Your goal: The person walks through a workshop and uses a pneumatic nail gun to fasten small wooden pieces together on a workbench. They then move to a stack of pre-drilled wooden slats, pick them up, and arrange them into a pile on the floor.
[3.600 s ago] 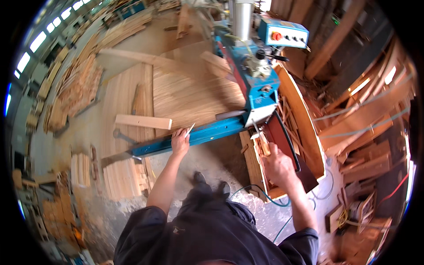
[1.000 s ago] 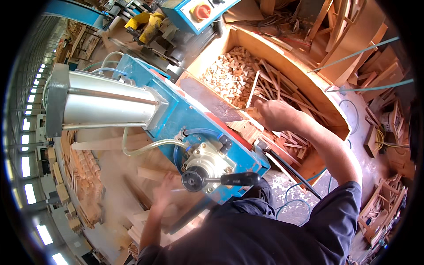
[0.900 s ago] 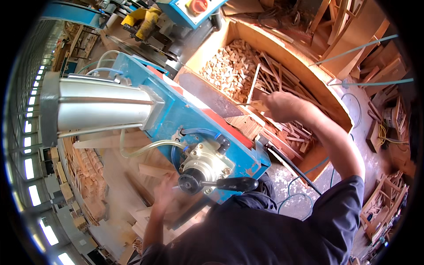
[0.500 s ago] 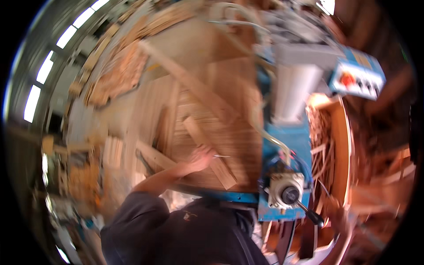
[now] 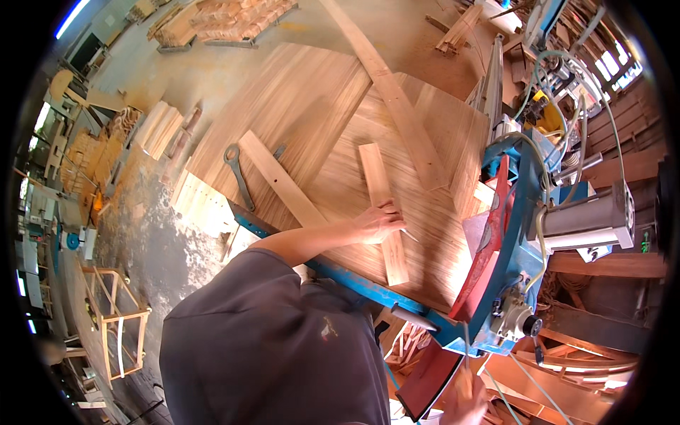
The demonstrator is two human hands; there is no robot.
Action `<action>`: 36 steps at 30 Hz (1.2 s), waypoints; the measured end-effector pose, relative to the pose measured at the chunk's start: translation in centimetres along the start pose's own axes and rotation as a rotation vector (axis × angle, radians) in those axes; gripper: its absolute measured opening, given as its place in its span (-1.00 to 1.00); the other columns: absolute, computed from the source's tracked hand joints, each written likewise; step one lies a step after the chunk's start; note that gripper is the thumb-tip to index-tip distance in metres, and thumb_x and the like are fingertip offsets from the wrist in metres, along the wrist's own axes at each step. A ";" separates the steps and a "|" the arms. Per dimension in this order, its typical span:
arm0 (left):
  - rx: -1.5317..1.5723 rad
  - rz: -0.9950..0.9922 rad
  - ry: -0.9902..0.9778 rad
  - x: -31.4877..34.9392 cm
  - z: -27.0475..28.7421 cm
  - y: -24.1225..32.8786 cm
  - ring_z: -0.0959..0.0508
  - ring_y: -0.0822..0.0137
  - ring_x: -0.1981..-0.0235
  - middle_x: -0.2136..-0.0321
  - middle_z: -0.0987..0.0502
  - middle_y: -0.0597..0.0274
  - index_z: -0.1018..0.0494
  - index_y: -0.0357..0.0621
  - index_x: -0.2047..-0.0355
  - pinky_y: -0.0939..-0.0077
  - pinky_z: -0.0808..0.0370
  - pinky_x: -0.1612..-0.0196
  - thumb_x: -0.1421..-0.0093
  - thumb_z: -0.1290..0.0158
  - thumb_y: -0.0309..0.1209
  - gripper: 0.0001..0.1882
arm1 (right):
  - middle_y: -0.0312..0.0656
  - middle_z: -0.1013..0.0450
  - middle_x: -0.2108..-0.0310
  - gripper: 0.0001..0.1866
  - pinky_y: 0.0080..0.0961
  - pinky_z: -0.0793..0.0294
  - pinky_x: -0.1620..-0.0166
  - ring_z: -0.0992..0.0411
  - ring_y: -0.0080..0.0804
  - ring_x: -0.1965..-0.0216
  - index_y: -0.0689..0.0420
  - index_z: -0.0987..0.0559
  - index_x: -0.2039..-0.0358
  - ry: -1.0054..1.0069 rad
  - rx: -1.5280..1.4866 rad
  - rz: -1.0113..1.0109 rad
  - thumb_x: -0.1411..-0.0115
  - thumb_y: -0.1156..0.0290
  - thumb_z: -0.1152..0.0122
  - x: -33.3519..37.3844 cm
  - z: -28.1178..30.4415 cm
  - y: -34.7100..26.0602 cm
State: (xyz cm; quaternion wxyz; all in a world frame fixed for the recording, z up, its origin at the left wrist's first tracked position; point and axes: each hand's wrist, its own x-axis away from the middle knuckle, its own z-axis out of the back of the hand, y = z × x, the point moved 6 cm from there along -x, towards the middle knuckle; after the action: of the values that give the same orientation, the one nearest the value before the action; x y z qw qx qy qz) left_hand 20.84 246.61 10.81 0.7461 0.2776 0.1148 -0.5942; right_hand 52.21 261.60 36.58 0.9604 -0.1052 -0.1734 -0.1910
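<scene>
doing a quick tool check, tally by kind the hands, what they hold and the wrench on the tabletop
Hands: 2 (left hand, right hand)
Held thin pale stick: 1
Held wooden-handled tool: 1
Wrench: 1
Total: 5

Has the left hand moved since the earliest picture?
Yes. The left hand has gone from the machine's fixed blue rail inward across the wooden tabletop, to a short board.

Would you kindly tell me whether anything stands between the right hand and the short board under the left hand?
Yes: in this view, the blue rail lies between the right hand and the short board.
</scene>
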 end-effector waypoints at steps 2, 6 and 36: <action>0.067 -0.011 -0.012 0.5 0.3 -0.4 -0.48 0.19 0.09 0.27 -0.53 0.22 -0.45 -0.04 0.27 0.08 -0.34 -0.13 -0.09 -0.14 -0.36 -0.81 | 0.12 -0.51 0.28 -0.63 -0.08 -0.53 0.36 -0.55 0.13 0.37 0.18 -0.48 0.03 0.036 -0.002 0.099 -0.19 0.30 -0.23 -0.7 -0.4 -4.6; 0.112 -0.100 -0.114 1.0 1.5 -0.1 -0.43 0.17 -0.05 0.16 -0.49 0.20 -0.45 -0.02 0.12 -0.07 -0.17 -0.31 -0.08 -0.22 -0.09 -0.57 | 0.12 -0.51 0.48 -0.68 -0.13 -0.51 0.46 -0.56 0.11 0.45 0.21 -0.41 0.00 0.049 -0.344 0.131 -0.27 0.38 -0.12 -3.9 -3.0 -11.8; -0.184 0.335 -0.662 15.2 18.9 -7.2 -0.58 0.14 0.07 -0.09 -0.45 0.14 -0.37 -0.01 -0.09 0.24 -0.58 0.12 -0.04 -0.15 -0.58 -0.44 | -0.13 -0.53 0.47 -0.53 -0.50 -0.52 0.29 -0.55 -0.39 0.44 0.31 -0.29 -0.17 0.237 -1.342 -0.412 -0.28 0.46 -0.10 13.1 -22.9 -10.7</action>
State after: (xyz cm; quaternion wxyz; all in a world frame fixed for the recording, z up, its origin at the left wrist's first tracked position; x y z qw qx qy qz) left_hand 15.08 222.74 16.69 0.8515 0.0174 -0.1264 -0.5086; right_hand 65.94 241.50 21.89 0.6450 -0.6176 0.0709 -0.4444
